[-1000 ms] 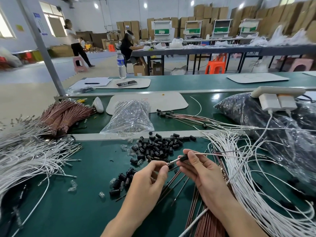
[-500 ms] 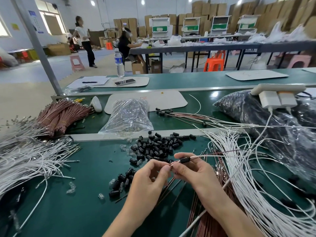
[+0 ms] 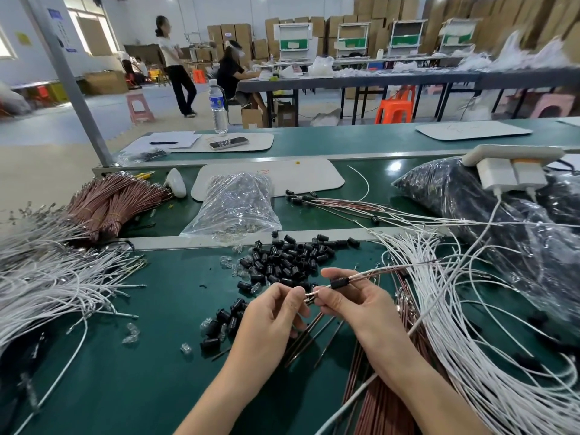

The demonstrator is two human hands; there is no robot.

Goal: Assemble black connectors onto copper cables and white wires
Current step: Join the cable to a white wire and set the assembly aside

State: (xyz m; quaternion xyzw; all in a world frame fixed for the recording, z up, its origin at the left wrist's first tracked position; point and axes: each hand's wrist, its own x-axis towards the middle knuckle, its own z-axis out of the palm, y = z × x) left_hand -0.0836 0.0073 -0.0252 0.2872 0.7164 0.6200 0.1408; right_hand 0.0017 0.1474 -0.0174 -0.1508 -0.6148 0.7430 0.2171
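Green bench: black connector had slid further up the wires. Left hand pinched the bared tips; right hand gripped the connector, likely still unseated.

The long green-topped counter carried a loose heap of small black cylindrical plastic connectors near its middle. Across its left end fanned thin white wires, with tied bundles of copper-coloured cables just beyond them. A crumpled clear plastic bag lay behind the heap, beside a flat white rounded mat. A bulky dark plastic sack lay at the right.
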